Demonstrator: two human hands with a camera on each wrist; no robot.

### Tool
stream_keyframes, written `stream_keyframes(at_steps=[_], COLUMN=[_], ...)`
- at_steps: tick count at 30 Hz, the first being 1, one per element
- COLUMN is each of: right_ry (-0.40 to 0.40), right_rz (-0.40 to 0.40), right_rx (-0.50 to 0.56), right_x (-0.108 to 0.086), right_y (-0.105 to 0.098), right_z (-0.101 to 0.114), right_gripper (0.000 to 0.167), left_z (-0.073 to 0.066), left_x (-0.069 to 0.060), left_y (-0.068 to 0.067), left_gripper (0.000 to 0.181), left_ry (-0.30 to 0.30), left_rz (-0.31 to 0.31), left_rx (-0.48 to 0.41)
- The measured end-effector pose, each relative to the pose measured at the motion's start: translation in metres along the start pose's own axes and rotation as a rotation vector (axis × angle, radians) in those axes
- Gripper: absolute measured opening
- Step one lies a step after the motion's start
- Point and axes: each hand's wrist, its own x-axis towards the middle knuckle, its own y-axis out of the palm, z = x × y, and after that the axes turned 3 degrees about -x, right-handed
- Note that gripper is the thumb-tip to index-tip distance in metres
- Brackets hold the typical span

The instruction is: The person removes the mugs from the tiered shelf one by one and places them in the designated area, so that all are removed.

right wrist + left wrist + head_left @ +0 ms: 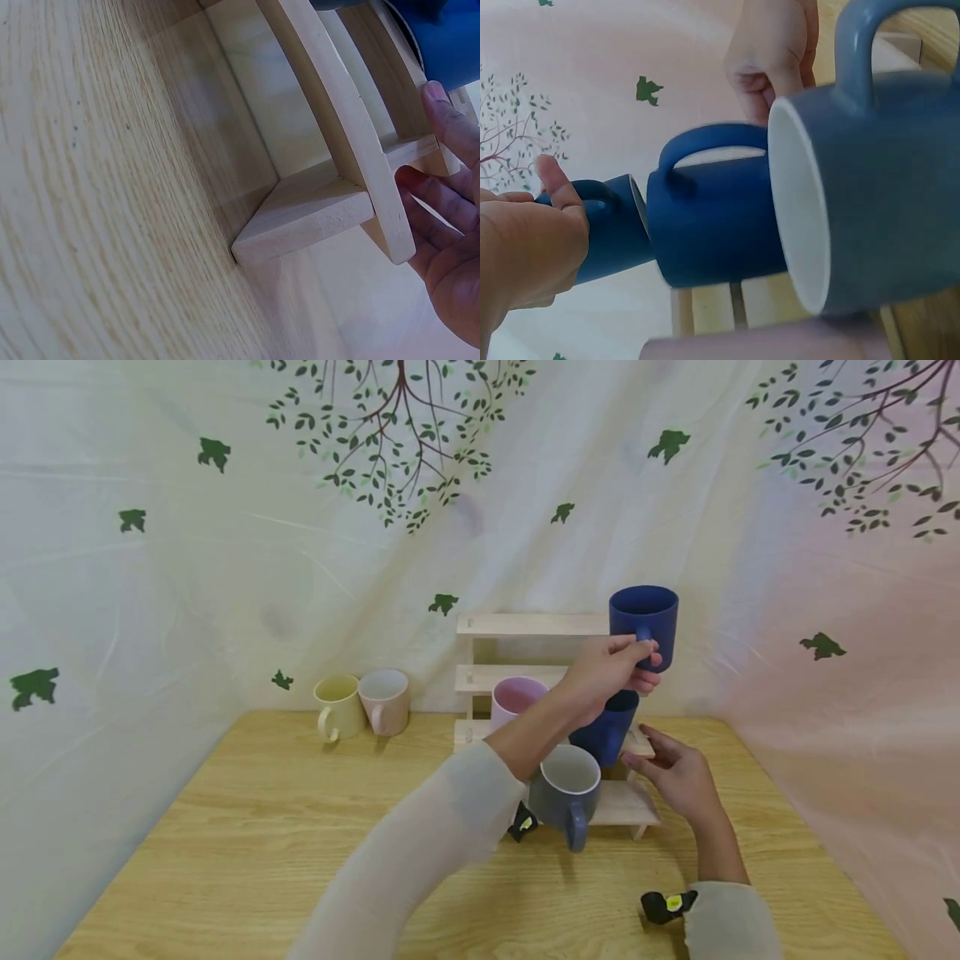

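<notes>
As seen from the head, the left hand (609, 672) grips a blue mug (662, 620) by its handle at the upper right of the wooden rack (532, 625). Left wrist: grey mug (896, 187) foremost. Right wrist: right hand (456, 277) grips the wooden rack's end.

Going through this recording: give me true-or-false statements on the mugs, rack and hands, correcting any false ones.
1. The left hand holds a dark blue cylindrical mug by its handle. True.
2. The grey mug with a white interior has its handle facing the viewer. True.
3. The right hand grips that grey mug. False: it holds a tier's end on the pale wooden stepped rack.
4. The pale yellow mug and pinkish-white mug stand on the rack. False: they stand on the wood-grain table.
</notes>
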Motion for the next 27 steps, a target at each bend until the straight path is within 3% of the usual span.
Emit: stream_keyframes(at_steps=[8, 14, 27], right_ry=[-0.012, 0.002, 0.004], right_rz=[-0.008, -0.015, -0.015], right_rx=[0.024, -0.036, -0.005], right_x=[0.001, 0.002, -0.001], right_y=[0.002, 0.002, 0.000], right_z=[-0.002, -0.003, 0.001], right_gripper=[0.077, 0.079, 0.078], left_z=[-0.013, -0.021, -0.041], left_x=[-0.009, -0.016, -0.031], left_y=[-0.027, -0.047, -0.097], left_gripper=[0.030, 0.029, 0.028], left_ry=[0.037, 0.063, 0.115], left_rz=[0.032, 0.017, -0.015], left_rx=[0.001, 0.037, 0.061])
